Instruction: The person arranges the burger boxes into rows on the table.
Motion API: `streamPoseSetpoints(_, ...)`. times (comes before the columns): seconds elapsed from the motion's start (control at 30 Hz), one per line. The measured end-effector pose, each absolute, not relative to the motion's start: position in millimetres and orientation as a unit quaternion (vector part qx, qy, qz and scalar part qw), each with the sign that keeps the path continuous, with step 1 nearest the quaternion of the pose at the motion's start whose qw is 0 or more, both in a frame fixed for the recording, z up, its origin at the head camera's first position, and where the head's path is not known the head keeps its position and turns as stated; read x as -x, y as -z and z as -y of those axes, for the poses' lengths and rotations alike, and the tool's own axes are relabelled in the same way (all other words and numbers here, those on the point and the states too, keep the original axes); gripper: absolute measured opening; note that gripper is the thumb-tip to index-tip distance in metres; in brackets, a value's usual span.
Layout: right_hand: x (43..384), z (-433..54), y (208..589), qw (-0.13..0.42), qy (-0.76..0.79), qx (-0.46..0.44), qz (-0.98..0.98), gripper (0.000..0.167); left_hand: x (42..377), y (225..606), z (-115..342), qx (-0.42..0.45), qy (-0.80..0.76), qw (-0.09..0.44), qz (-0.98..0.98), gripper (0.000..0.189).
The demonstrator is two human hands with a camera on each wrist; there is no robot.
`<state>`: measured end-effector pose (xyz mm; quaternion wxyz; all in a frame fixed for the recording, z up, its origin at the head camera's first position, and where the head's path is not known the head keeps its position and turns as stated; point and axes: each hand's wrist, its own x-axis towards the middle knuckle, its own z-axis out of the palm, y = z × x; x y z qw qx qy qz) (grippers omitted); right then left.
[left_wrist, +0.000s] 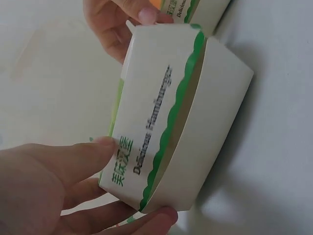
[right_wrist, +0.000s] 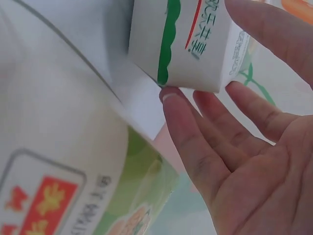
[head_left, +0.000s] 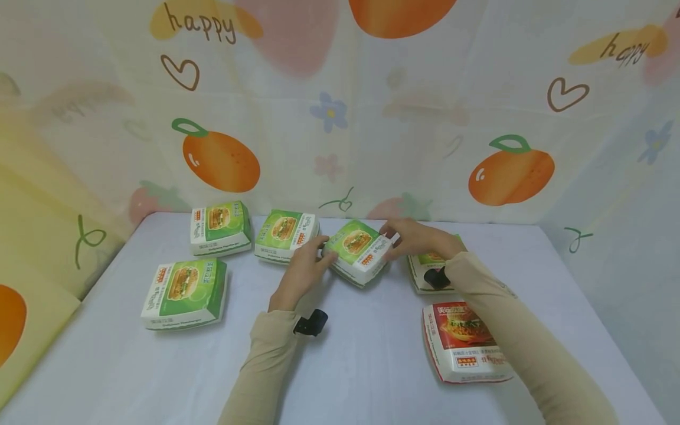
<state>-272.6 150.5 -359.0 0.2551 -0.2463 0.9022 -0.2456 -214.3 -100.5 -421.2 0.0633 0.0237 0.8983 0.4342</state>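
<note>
A green-and-white burger box (head_left: 357, 251) sits at a slant between the two hands near the back of the table. My left hand (head_left: 303, 273) grips its left corner, thumb on the upper edge and fingers along the side. At the opposite end, my right hand (head_left: 417, 237) holds the box with thumb and fingertips. In the left wrist view a narrow gap shows under the scalloped green edge of the lid (left_wrist: 171, 107). Whether the box touches the tabletop I cannot tell.
Another green burger box (head_left: 287, 230) stands just left of the held one, with two more farther left. A green box (head_left: 418, 274) lies partly hidden under the right wrist. Nearer, a red burger box (head_left: 462, 348) is partly covered by the right forearm. A printed curtain (head_left: 329, 159) hangs behind the table.
</note>
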Motion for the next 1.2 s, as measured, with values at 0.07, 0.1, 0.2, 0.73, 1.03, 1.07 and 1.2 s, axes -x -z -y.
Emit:
streamPoseSetpoints(0.07,272.0,-151.8,358.8,0.255,0.246,0.246,-0.902,0.065,214.1,420.6,98.9,-0.017,-0.436,0.063,-0.898,0.056)
streamPoseSetpoints(0.1,271.7,-152.3,358.7,0.255,0.245,0.247,-0.902,0.065,213.9,420.4,98.2,-0.013,-0.437,0.062,-0.897,0.057)
streamPoseSetpoints(0.2,271.2,-153.4,358.4,0.255,0.238,0.248,-0.904,0.067,213.3,420.1,96.2,-0.005,-0.437,0.058,-0.897,0.059)
streamPoseSetpoints(0.73,271.4,-151.2,361.5,0.275,0.257,0.252,-0.891,0.078,208.3,413.2,95.3,-0.006,-0.427,0.080,-0.900,0.077)
streamPoseSetpoints(1.03,269.5,-153.6,359.8,0.288,0.267,0.238,-0.888,0.081,210.2,415.4,96.7,-0.026,-0.439,0.078,-0.895,0.068)
streamPoseSetpoints(1.07,269.0,-153.8,360.2,0.288,0.272,0.236,-0.887,0.082,210.6,416.1,96.7,-0.030,-0.438,0.080,-0.895,0.069)
streamPoseSetpoints(1.2,267.1,-153.7,362.0,0.291,0.290,0.229,-0.883,0.088,211.5,418.3,96.4,-0.044,-0.439,0.095,-0.893,0.073)
